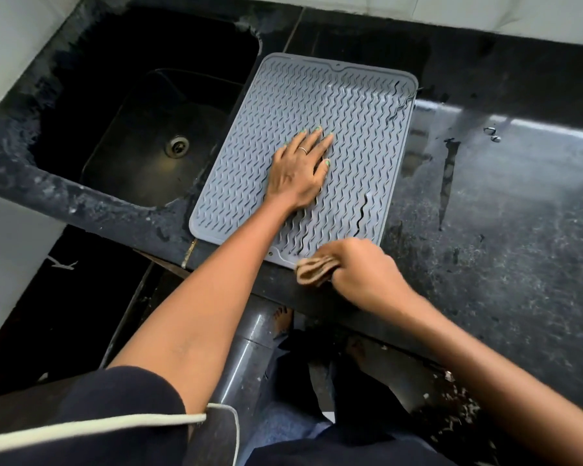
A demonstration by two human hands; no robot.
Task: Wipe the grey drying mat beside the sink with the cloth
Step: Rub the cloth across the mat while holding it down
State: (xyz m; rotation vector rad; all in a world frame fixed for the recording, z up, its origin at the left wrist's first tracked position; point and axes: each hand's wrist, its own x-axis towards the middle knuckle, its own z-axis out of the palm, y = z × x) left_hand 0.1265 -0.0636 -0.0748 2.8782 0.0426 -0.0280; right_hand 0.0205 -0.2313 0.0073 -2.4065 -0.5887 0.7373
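The grey drying mat (350, 105) is lying on the dark desk (505, 203), just beside the sink (138, 129). It is being pinned flat by the left hand (298, 169), which is spread wide with its palm down near the mat's middle. The cloth (313, 271), bunched and tan, is being gripped by the right hand (367, 267), which is closed around it at the mat's near edge. By this judgement, 1 wiping stroke is being started or ended there; next, the cloth is probably being pushed across the ridges while the mat is being held steady.
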